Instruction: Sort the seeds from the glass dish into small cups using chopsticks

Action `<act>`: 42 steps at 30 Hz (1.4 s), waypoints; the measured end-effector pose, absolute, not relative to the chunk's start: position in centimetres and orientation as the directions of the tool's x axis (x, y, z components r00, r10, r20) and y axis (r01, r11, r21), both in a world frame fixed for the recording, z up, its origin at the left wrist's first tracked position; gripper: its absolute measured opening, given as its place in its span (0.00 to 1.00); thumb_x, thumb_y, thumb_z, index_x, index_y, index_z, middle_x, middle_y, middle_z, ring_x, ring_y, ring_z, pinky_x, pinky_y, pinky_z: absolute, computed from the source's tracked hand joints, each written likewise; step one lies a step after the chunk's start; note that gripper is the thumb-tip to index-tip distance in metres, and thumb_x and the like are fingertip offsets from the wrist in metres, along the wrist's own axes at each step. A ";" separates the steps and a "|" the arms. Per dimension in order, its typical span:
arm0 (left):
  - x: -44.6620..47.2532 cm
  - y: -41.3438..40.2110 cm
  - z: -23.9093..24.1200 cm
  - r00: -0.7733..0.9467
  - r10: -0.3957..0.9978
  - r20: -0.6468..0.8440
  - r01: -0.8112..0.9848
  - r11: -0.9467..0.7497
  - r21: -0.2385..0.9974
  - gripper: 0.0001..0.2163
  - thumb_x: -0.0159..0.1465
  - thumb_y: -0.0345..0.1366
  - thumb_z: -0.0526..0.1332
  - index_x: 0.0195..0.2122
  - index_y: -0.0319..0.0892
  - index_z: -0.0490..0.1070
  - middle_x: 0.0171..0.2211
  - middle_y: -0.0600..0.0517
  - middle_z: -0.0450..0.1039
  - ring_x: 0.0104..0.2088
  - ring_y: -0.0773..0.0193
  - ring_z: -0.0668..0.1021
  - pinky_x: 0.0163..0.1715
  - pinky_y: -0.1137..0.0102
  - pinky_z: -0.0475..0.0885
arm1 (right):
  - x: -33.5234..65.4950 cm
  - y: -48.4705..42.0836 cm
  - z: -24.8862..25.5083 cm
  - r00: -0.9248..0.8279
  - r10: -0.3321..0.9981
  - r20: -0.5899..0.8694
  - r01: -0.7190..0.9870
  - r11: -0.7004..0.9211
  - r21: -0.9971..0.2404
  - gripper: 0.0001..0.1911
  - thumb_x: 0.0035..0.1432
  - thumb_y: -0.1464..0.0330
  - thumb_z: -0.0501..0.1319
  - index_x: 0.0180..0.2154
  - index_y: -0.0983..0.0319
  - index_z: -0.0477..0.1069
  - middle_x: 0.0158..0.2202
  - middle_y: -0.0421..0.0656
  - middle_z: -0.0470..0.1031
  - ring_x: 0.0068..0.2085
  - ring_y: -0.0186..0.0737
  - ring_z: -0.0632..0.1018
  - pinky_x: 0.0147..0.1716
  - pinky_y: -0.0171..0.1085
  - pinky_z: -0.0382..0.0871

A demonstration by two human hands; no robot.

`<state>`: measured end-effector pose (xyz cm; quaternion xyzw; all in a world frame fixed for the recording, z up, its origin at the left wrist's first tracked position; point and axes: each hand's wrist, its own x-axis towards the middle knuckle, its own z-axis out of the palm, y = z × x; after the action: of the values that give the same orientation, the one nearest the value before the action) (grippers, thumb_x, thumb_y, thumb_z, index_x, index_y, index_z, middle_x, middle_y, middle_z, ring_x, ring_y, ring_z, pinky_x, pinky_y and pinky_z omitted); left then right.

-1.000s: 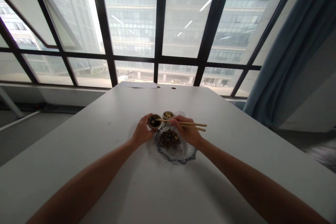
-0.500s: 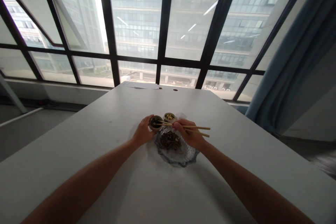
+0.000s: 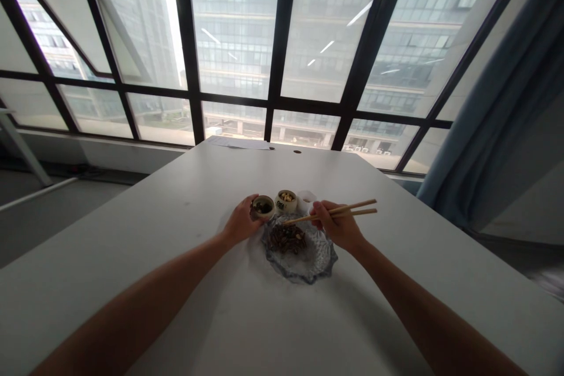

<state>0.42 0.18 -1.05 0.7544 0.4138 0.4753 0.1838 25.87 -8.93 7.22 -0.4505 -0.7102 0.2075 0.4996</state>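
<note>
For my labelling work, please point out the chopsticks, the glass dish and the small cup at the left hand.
chopsticks [image 3: 358, 205]: head view, upper stick, right part.
glass dish [image 3: 316, 259]: head view, bare near part.
small cup [image 3: 267, 215]: head view, front wall.

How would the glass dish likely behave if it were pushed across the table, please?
The glass dish looks like clear, scalloped glass, so it is probably heavy for its size and easily chipped. Wide and low on the smooth table, it would likely slide, not tip. Its loose seeds may shift.
</note>
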 end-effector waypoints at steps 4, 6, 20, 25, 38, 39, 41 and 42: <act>0.5 0.2 -0.9 0.208 0.810 0.548 0.439 -0.578 0.688 0.30 0.53 0.37 0.70 0.56 0.39 0.66 0.49 0.42 0.76 0.50 0.51 0.78 0.52 0.55 0.74 | 25.9 -9.3 7.5 -0.298 0.817 0.493 0.507 0.573 -0.644 0.25 0.64 0.52 0.57 0.22 0.61 0.73 0.18 0.41 0.73 0.20 0.34 0.71 0.20 0.32 0.64; 0.6 0.2 -0.9 0.209 0.817 0.537 0.439 -0.569 0.695 0.30 0.53 0.39 0.70 0.56 0.39 0.66 0.49 0.41 0.76 0.49 0.51 0.79 0.51 0.56 0.75 | 26.1 -9.4 7.7 -0.371 0.819 0.437 0.491 0.573 -0.656 0.25 0.65 0.53 0.58 0.22 0.62 0.74 0.18 0.41 0.74 0.20 0.34 0.72 0.21 0.32 0.65; 0.6 0.4 -1.1 0.235 0.828 0.509 0.428 -0.559 0.710 0.29 0.54 0.43 0.69 0.56 0.40 0.66 0.45 0.43 0.78 0.44 0.54 0.81 0.47 0.57 0.76 | 27.1 -10.0 9.8 -0.283 0.885 0.370 0.364 0.456 -0.812 0.30 0.60 0.44 0.58 0.23 0.63 0.77 0.17 0.43 0.74 0.19 0.36 0.74 0.18 0.33 0.67; 0.6 0.3 -1.1 0.223 0.824 0.520 0.441 -0.562 0.700 0.29 0.54 0.43 0.69 0.56 0.40 0.66 0.44 0.44 0.78 0.44 0.54 0.81 0.48 0.58 0.77 | 26.6 -10.6 10.3 -0.436 0.813 0.385 0.426 0.563 -0.708 0.25 0.62 0.51 0.59 0.24 0.62 0.76 0.19 0.42 0.75 0.21 0.36 0.75 0.19 0.31 0.67; 0.4 0.4 -1.1 0.236 0.827 0.510 0.426 -0.559 0.711 0.29 0.55 0.44 0.69 0.57 0.41 0.66 0.44 0.44 0.79 0.43 0.54 0.81 0.47 0.58 0.77 | 28.3 -7.3 8.8 0.048 0.970 0.239 0.023 0.238 -0.971 0.32 0.50 0.40 0.63 0.19 0.64 0.73 0.13 0.45 0.72 0.15 0.36 0.71 0.15 0.34 0.66; 0.4 0.4 -1.1 0.240 0.828 0.506 0.427 -0.558 0.711 0.29 0.55 0.44 0.68 0.57 0.41 0.65 0.44 0.44 0.78 0.43 0.54 0.81 0.47 0.58 0.77 | 28.6 -6.9 8.7 0.085 0.979 0.185 -0.045 0.189 -0.981 0.32 0.49 0.41 0.65 0.19 0.64 0.72 0.13 0.45 0.71 0.15 0.36 0.70 0.14 0.34 0.65; 0.4 0.3 -1.1 0.243 0.832 0.499 0.431 -0.553 0.713 0.30 0.55 0.44 0.68 0.57 0.40 0.65 0.45 0.43 0.78 0.44 0.54 0.81 0.47 0.58 0.77 | 29.0 -6.3 8.5 0.122 0.989 0.087 -0.129 0.102 -0.986 0.30 0.49 0.43 0.66 0.17 0.63 0.71 0.13 0.45 0.70 0.14 0.35 0.70 0.14 0.33 0.64; 0.4 0.3 -1.1 0.243 0.833 0.497 0.433 -0.552 0.713 0.30 0.55 0.44 0.68 0.57 0.40 0.65 0.45 0.43 0.78 0.44 0.54 0.81 0.47 0.58 0.76 | 29.0 -6.2 8.5 0.125 0.990 0.058 -0.142 0.076 -0.987 0.30 0.49 0.44 0.67 0.17 0.63 0.71 0.13 0.45 0.70 0.15 0.35 0.70 0.14 0.33 0.64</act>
<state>0.42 0.32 -1.08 0.7567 0.4183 0.4510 0.2216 29.03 -6.16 8.48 -0.4738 -0.4475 0.4873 0.5813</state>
